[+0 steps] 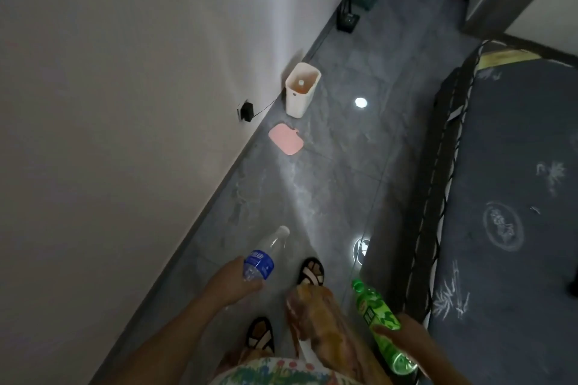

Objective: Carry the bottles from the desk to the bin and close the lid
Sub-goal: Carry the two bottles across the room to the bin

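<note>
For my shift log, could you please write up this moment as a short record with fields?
left hand: left hand holds a clear water bottle with a blue label
right hand: right hand holds a green soda bottle
bin: white bin open, upright by the wall, one bottle inside
lid: pink lid flat on the floor, apart from the bin
status: bottles not yet binned

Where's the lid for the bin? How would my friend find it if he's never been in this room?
Follow the white wall along to where it meets the grey floor; a white open bin stands there. The lid lies flat on the floor just in front of the bin, on the side nearer the person. It is the only pink thing there, a thin rounded rectangle.
</note>
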`<state>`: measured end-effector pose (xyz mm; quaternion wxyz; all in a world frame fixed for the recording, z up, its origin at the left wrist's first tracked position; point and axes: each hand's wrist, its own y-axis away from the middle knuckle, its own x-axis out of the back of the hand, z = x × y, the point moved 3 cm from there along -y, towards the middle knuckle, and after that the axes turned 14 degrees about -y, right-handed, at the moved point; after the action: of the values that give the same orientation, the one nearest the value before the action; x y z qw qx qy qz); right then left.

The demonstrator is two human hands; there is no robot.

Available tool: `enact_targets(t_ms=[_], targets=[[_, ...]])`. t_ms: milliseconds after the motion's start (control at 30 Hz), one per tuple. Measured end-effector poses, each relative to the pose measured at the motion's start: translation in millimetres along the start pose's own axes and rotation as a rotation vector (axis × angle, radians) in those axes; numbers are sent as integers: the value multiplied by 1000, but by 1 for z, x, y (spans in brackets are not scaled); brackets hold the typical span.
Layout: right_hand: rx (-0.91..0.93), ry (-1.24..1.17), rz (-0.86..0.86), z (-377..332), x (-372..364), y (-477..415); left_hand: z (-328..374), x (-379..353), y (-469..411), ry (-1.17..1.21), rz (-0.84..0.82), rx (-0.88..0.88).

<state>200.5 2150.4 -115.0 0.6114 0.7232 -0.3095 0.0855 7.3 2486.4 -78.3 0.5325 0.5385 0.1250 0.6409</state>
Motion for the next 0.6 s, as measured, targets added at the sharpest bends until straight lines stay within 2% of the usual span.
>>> enact_targets(t_ms=[233, 533, 600], targets=[[-71, -68, -16, -49, 62, -67, 79, 53, -101, -104, -17, 11], [35, -4, -76, -204, 156, -135, 133, 110, -193, -106, -43, 158], [62, -22, -89, -244, 171, -151, 135, 126, -210, -115, -4, 215]])
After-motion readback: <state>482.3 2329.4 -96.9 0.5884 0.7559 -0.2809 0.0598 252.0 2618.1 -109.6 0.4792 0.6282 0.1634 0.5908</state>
